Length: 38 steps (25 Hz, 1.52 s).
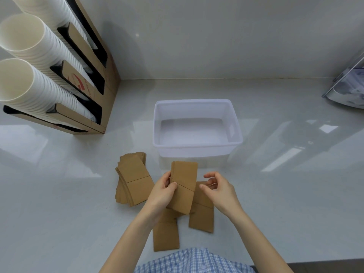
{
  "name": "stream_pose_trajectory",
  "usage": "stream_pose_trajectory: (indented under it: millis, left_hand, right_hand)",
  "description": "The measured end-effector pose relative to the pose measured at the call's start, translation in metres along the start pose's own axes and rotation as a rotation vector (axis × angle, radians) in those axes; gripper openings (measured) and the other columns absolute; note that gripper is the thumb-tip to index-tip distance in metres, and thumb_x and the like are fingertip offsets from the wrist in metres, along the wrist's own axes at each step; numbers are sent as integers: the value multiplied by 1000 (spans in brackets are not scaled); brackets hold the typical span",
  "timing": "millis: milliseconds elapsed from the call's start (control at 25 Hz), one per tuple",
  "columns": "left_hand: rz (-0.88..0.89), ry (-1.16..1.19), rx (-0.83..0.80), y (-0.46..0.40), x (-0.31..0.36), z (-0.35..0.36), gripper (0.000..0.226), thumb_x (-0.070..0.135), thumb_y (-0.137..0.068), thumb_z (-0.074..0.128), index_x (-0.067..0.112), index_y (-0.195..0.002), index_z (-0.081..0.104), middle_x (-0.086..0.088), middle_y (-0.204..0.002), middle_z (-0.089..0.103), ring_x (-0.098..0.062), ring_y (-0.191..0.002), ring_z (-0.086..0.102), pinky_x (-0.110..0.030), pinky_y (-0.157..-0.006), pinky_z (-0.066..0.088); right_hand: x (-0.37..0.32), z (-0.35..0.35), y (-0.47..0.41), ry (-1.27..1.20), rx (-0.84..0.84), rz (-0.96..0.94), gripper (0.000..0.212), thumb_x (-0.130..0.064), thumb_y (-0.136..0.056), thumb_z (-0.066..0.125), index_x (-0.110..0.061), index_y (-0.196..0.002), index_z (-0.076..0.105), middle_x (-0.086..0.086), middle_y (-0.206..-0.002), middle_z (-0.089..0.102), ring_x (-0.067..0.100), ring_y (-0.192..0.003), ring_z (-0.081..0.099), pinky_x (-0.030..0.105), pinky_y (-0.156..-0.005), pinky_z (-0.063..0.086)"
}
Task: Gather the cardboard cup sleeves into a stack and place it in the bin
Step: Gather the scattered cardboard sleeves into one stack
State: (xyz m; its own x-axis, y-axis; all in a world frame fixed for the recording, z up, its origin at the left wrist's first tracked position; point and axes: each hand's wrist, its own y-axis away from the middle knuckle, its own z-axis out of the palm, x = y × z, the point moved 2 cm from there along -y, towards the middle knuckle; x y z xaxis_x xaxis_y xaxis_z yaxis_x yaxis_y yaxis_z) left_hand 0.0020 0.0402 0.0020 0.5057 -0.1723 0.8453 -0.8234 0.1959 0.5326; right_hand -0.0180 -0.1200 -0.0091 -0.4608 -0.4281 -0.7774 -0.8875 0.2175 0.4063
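My left hand (pixel 163 191) grips a small bundle of flat brown cardboard sleeves (pixel 185 184), held a little above the counter in front of the bin. Just to the right, my right hand (pixel 217 191) hovers with curled, parted fingers and holds nothing. A fanned pile of sleeves (pixel 133 181) lies on the counter to the left. One loose sleeve (pixel 202 213) lies under my right hand, another sleeve (pixel 165 235) lies nearer me under my left wrist. The translucent white bin (pixel 197 144) stands behind them with nothing in it.
A cardboard dispenser rack (pixel 92 75) with several long stacks of white paper cups (pixel 29 79) leans at the back left. A shiny plastic-wrapped object (pixel 348 89) sits at the far right by the wall. The glossy white counter (pixel 275 194) stretches all around.
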Motion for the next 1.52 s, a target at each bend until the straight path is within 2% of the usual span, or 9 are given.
stream_pose_trajectory:
  millis: [160, 320, 520, 680, 840, 1080, 1200, 1360, 1520]
  left_hand:
    - [2, 26, 34, -1, 2, -5, 34, 6, -92, 35, 28, -115, 48, 14, -101, 60, -1, -94, 56, -16, -74, 43]
    - [-6, 16, 31, 0, 2, -5, 36, 6, -93, 36, 26, -120, 47, 16, -98, 59, 1, -93, 55, -15, -73, 42]
    - [-17, 15, 19, 1, -1, -4, 39, 8, -93, 36, 21, -130, 43, 19, -99, 56, 3, -93, 53, -15, -71, 42]
    - [-16, 27, 8, 1, 0, -4, 38, 8, -93, 36, 22, -128, 43, 18, -99, 56, 2, -93, 53, -15, -72, 42]
    - [-36, 42, 12, -1, -2, -3, 36, 10, -93, 37, 26, -124, 46, 13, -102, 60, -7, -96, 57, -23, -80, 46]
    - [-76, 70, -45, 1, -5, 0, 39, 14, -93, 37, 28, -128, 44, 6, -120, 60, -13, -110, 56, -33, -98, 43]
    - [-74, 113, -68, 4, -2, 2, 33, 12, -93, 36, 29, -118, 50, 5, -113, 62, -13, -104, 58, -33, -93, 45]
    - [-79, 185, -89, 6, 2, 8, 33, 11, -95, 33, 36, -96, 55, 9, -102, 64, -8, -95, 60, -26, -83, 49]
    - [-64, 181, -99, 8, 2, 10, 22, 23, -94, 40, 38, -101, 55, 7, -103, 65, -11, -95, 61, -28, -81, 51]
  right_hand:
    - [11, 1, -4, 364, -70, 10, 58, -33, -79, 64, -23, -131, 40, 7, -125, 40, 23, -120, 39, 33, -99, 37]
    - [13, 3, -2, 524, -84, 41, 71, -34, -71, 70, -24, -131, 34, 8, -130, 25, 25, -126, 26, 34, -103, 29]
    - [14, 4, -3, 446, -62, 41, 62, -22, -72, 71, -17, -122, 34, 9, -128, 34, 26, -121, 36, 34, -99, 35]
    - [17, -8, -4, 226, -4, 3, 45, -5, -83, 53, -15, -126, 40, 11, -121, 53, 27, -109, 53, 33, -92, 43]
    - [9, -34, -10, 16, 104, -25, 34, -8, -88, 49, -16, -121, 53, 3, -91, 55, 21, -79, 53, 27, -73, 41]
    - [-20, -36, -6, -385, -24, -63, 27, -12, -89, 53, -25, -112, 53, 1, -91, 61, 11, -80, 59, 22, -72, 48]
    - [-25, -20, -8, -347, -14, -61, 25, -11, -85, 58, -17, -109, 56, -3, -87, 61, 18, -83, 62, 31, -74, 55]
    - [-28, -11, -9, -251, 4, -64, 22, -11, -80, 64, -21, -99, 58, -4, -79, 54, 21, -82, 58, 41, -77, 58]
    - [-29, -5, -9, -192, 28, -65, 29, -15, -79, 66, -18, -106, 57, -6, -76, 50, 12, -71, 51, 39, -80, 55]
